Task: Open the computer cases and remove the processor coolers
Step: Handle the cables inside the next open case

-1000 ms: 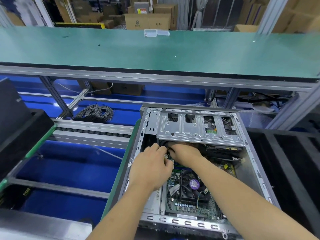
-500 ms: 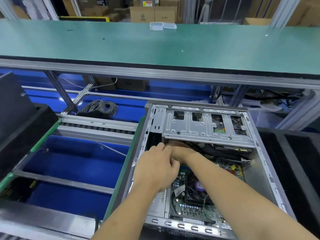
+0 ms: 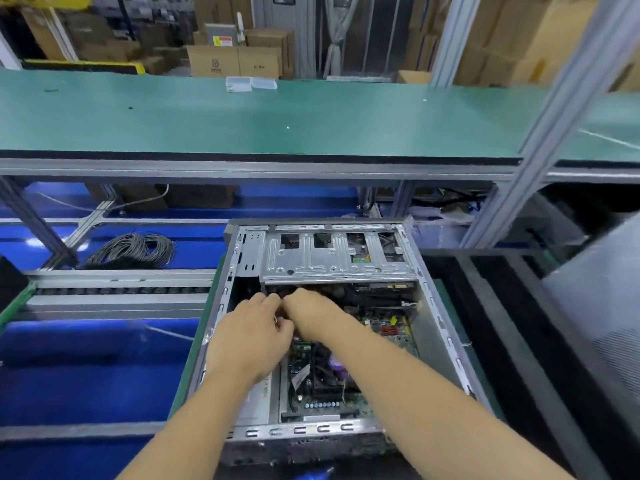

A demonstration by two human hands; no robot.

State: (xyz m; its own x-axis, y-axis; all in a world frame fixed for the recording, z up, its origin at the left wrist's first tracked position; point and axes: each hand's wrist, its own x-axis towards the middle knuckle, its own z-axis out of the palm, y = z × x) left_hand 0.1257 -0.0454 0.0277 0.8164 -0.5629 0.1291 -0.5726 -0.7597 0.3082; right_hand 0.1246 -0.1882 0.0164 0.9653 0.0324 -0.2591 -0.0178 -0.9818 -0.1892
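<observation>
Head view. Computer case (image 3: 446, 344) lies on its side with the side panel off, in front of the person, interior facing up. Inside, far end: a metal drive cage (image 3: 332, 258) spans the width. Below it, the green circuit board (image 3: 388, 327) covers the floor of the case. The processor cooler (image 3: 329, 372), a black fan with a purple hub label, sits on the board toward the near end, partly hidden under the right forearm.

Left hand (image 3: 249, 337) and right hand (image 3: 311, 313) are pressed together just under the near edge of the drive cage, well beyond the cooler. Left fingers are curled, right fingers reach down into the dark gap (what they grip, if anything, cannot be told; the contact is hidden by the backs of the hands).

Surface: the case rests on a green-edged ledge beside a roller track (image 3: 117, 291). A coil of grey cable (image 3: 135, 249) lies on the blue floor to the left. Above, a long green workbench (image 3: 242, 126) carries two small clear plastic boxes (image 3: 251, 83). Cardboard boxes (image 3: 235, 60) are stacked behind it.
</observation>
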